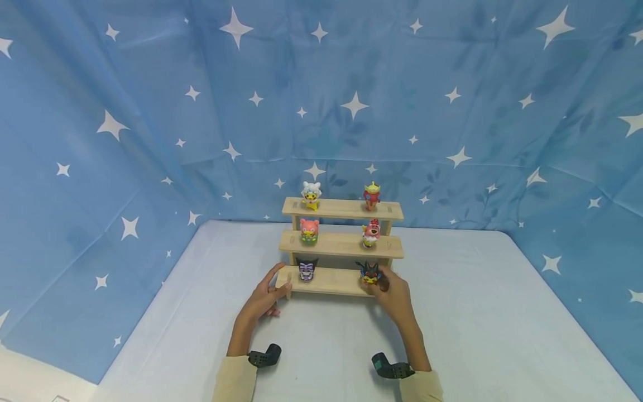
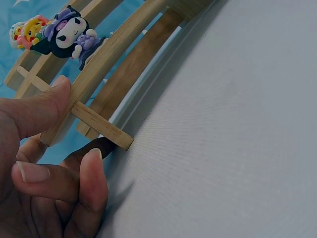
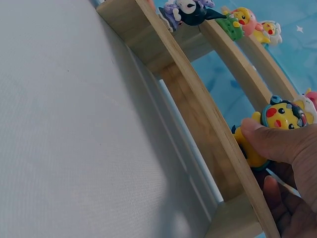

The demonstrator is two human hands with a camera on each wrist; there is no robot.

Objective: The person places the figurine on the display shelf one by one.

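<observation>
A three-step wooden display shelf [image 1: 331, 280] stands on the table with a small figurine at each end of every step. My left hand [image 1: 262, 297] holds the left end of the bottom step, thumb on its top face and index finger at the back edge. Close to that thumb is a black-and-purple figurine [image 2: 71, 35] with pointed ears. At the bottom step's right end my right hand [image 1: 396, 295] pinches a yellow-faced figurine [image 3: 277, 116] in a dark eared hood. The thumb [image 3: 262, 139] lies across its body; the fingertips behind are partly hidden.
On the middle step are a pink-hooded figurine [image 1: 309, 231] and a pink-and-white one [image 1: 371, 233]. The top step carries a white-hooded figurine [image 1: 311, 195] and a red one with a yellow-green head [image 1: 372, 195]. A blue star-patterned curtain [image 1: 412, 111] hangs behind the white table [image 1: 462, 301].
</observation>
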